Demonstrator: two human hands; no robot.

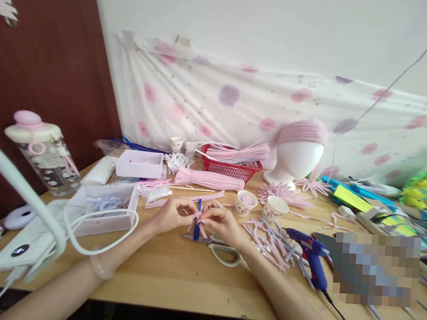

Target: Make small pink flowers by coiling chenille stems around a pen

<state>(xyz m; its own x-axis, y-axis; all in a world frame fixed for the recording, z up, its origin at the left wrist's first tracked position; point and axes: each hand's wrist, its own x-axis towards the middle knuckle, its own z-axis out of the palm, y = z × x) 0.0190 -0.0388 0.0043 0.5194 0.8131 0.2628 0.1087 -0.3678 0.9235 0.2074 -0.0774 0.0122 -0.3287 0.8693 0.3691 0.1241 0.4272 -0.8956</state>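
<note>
The left grip (pixel 171 213) and right grip (pixel 222 224) pinch a small pink piece (pixel 203 231) between them. It looks light, soft and easily bent, probably best held near its middle. Just below both grips, scissors (pixel 224 257) lie on the bench (pixel 175 284).

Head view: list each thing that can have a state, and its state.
Left hand, pinching small pink strips
Right hand, pinching the small pink strips
Pale-handled metal scissors, lying flat, partly hidden
Blue plastic glue gun, lying on its side
Clear bottle with white lid, upright, closed
Red plastic basket, upright, holding long pink strips
White head form, upright, wearing pink band
Nearer white rectangular box, open-topped, holding lilac pieces
</note>
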